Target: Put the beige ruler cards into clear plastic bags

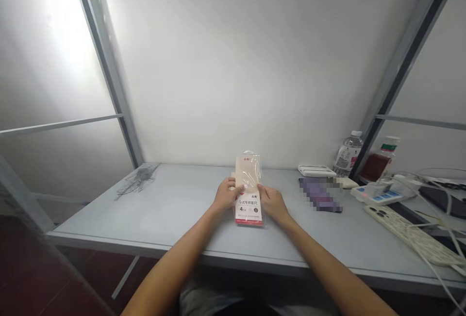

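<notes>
Both hands hold a ruler set package (249, 204) upright, a flat pack in clear plastic with a beige upper part and a white lower label edged in red. Chinese lettering and a large "4" are printed on the label. My left hand (226, 193) grips its left edge, thumb across the front. On the opposite edge, my right hand (272, 201) is closed in the same way. Something pale shows behind the pack by my left fingers, mostly hidden. The rulers themselves cannot be made out.
A grey table (153, 224) stands against a white wall. To the right are a water bottle (348, 155), a bottle of dark red liquid (380, 163), a white box-like device (316, 171), a pixelated purple item (320, 194), a power strip (386, 192), phones and loose cables.
</notes>
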The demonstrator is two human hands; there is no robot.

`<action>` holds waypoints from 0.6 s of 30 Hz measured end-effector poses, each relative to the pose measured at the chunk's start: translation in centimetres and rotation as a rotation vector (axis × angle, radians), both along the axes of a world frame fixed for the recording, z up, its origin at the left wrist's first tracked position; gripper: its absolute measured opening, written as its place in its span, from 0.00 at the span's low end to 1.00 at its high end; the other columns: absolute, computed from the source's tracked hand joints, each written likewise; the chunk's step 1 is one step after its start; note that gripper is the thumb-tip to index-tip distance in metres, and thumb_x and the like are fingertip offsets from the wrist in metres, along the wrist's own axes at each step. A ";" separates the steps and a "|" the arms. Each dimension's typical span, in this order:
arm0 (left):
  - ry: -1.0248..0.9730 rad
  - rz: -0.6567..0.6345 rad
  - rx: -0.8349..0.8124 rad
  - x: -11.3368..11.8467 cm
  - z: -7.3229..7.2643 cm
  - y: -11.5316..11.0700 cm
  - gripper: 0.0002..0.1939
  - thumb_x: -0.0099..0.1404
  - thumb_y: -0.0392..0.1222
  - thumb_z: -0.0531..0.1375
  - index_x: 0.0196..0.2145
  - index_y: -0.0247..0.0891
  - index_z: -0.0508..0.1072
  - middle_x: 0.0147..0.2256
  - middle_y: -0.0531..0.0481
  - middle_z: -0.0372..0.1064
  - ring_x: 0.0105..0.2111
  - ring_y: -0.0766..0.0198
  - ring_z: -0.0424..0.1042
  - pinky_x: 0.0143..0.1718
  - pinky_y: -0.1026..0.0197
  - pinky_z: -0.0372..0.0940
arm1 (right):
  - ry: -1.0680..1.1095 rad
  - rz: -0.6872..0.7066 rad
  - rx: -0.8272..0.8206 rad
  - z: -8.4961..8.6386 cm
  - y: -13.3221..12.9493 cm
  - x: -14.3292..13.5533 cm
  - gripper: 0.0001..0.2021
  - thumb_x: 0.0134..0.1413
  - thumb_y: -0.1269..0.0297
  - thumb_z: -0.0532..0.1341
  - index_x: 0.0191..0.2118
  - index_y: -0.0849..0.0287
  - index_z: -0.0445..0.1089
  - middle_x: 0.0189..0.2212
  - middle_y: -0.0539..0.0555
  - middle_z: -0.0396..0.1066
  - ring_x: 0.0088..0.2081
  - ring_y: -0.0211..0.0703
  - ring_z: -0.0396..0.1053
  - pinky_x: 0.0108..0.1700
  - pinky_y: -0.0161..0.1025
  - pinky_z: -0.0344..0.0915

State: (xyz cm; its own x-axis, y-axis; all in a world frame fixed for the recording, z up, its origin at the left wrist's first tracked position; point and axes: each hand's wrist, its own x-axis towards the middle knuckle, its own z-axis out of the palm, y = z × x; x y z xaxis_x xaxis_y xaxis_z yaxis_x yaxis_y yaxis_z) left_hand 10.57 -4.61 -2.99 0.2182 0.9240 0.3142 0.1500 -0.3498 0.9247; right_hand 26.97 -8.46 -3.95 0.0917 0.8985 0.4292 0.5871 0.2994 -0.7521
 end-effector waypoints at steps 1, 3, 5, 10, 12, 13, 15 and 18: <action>-0.001 0.007 -0.002 0.0 0.0 0.0 0.13 0.52 0.48 0.60 0.21 0.35 0.73 0.42 0.43 0.64 0.39 0.58 0.67 0.38 0.58 0.63 | -0.018 -0.004 -0.001 0.0 0.0 0.0 0.25 0.55 0.47 0.42 0.16 0.57 0.58 0.15 0.51 0.64 0.20 0.40 0.58 0.22 0.35 0.52; 0.003 0.021 -0.023 0.0 0.1 0.0 0.13 0.51 0.48 0.61 0.19 0.34 0.71 0.42 0.43 0.64 0.38 0.58 0.67 0.36 0.58 0.64 | -0.068 -0.012 0.001 0.0 0.1 0.1 0.26 0.56 0.48 0.41 0.16 0.57 0.58 0.15 0.51 0.64 0.19 0.39 0.58 0.22 0.35 0.52; 0.006 0.035 -0.054 0.0 0.2 0.0 0.14 0.51 0.48 0.61 0.17 0.34 0.70 0.43 0.43 0.63 0.37 0.59 0.67 0.32 0.60 0.65 | -0.112 -0.017 0.003 0.0 0.1 0.1 0.26 0.56 0.49 0.41 0.16 0.57 0.58 0.15 0.51 0.64 0.19 0.39 0.58 0.22 0.36 0.51; 0.012 0.023 -0.148 0.0 0.4 -0.1 0.18 0.49 0.53 0.61 0.17 0.33 0.68 0.47 0.43 0.60 0.33 0.62 0.68 0.21 0.64 0.62 | -0.160 -0.032 -0.002 0.1 0.3 0.2 0.26 0.56 0.48 0.40 0.16 0.57 0.55 0.15 0.52 0.64 0.19 0.40 0.58 0.24 0.36 0.51; 0.022 0.025 -0.148 0.0 0.4 0.0 0.19 0.49 0.53 0.61 0.17 0.33 0.68 0.47 0.42 0.60 0.31 0.63 0.67 0.21 0.64 0.62 | -0.180 -0.040 -0.007 0.1 0.3 0.1 0.26 0.57 0.48 0.39 0.16 0.57 0.55 0.15 0.52 0.64 0.19 0.40 0.58 0.24 0.36 0.50; 0.025 0.029 -0.129 -0.1 0.3 0.0 0.19 0.49 0.53 0.61 0.18 0.33 0.68 0.46 0.42 0.60 0.31 0.63 0.67 0.22 0.63 0.63 | -0.188 -0.040 -0.011 0.1 0.3 0.2 0.26 0.57 0.48 0.39 0.16 0.57 0.55 0.16 0.52 0.64 0.19 0.39 0.58 0.23 0.36 0.50; 0.037 0.040 -0.072 -0.2 0.3 0.0 0.18 0.50 0.53 0.61 0.18 0.33 0.69 0.44 0.43 0.62 0.34 0.62 0.67 0.28 0.62 0.64 | -0.195 -0.031 -0.020 0.0 0.4 0.3 0.25 0.57 0.49 0.39 0.16 0.57 0.56 0.16 0.51 0.64 0.19 0.39 0.58 0.23 0.36 0.50; 0.074 0.009 -0.028 -0.5 0.3 0.0 0.19 0.53 0.54 0.58 0.18 0.35 0.70 0.39 0.45 0.65 0.37 0.61 0.67 0.37 0.60 0.63 | -0.181 -0.014 -0.019 -0.2 0.4 0.8 0.25 0.56 0.49 0.41 0.16 0.57 0.58 0.15 0.51 0.64 0.20 0.40 0.58 0.23 0.36 0.51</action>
